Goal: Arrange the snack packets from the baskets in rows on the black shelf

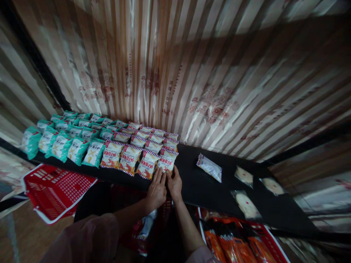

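Both my hands are at a white and orange snack bag standing at the right end of the front row on a black shelf. My left hand presses its fingers against the bag's lower left part. At the lower right edge, my right hand holds the bag with bent fingers. Matching snack bags, such as the neighbouring bag, stand in rows to the left and behind. Farther left are rows of teal and white snack bags.
On the shelf to the right lie a single snack bag, back side up, and three round pale items in clear wrappers. Below are a red basket and another basket with orange packets. A pleated curtain hangs behind.
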A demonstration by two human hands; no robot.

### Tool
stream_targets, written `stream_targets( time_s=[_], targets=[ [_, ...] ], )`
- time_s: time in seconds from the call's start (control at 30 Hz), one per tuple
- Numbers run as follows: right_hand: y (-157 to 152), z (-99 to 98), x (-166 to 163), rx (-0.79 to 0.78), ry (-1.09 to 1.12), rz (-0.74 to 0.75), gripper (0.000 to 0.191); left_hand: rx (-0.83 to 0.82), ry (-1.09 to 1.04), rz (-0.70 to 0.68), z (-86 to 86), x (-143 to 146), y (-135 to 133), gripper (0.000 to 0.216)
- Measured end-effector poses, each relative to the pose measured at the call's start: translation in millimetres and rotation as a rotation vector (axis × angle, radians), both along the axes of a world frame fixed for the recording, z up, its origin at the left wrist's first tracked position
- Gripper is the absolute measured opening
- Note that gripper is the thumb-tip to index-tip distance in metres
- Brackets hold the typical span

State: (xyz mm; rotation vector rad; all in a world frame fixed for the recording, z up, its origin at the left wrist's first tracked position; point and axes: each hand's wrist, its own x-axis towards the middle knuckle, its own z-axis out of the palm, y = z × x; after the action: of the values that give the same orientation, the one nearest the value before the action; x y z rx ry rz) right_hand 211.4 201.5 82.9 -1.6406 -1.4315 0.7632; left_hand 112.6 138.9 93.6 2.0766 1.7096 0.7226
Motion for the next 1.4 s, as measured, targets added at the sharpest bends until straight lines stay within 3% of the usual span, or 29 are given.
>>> stream_targets(
  time_s=[0.3,0.6,0.87,1.2,1.4],
  targets=[
    [-11.0,-2.4,-1.6,0.073,-0.15,-0.039,0.061,0.027,0.004,0.003,1.8,-0.2,-4.8,0.065],
    [-40.4,-10.1,-2.9,0.166,-0.124,-0.108,0.055,0.035,-0.019,-0.029,2.4,3.0,-21.3,0.056],
    [-79.7,-14.7,-8.7,0.204,-0.022,-0.083,0.043,0.02,-0.035,-0.099,-13.9,-2.4,-46.0,0.052],
    [-120.8,-32.9,-22.0,0.223,0.061,0.028,0.035,0.163,-0.028,-0.181,-41.1,-19.0,-80.6,0.046],
    [-145.8,-54.5,-34.5,0.156,-0.006,0.072,0.035,0.005,0.011,-0.191,-55.9,-36.1,-104.7,0.05]
  ],
)
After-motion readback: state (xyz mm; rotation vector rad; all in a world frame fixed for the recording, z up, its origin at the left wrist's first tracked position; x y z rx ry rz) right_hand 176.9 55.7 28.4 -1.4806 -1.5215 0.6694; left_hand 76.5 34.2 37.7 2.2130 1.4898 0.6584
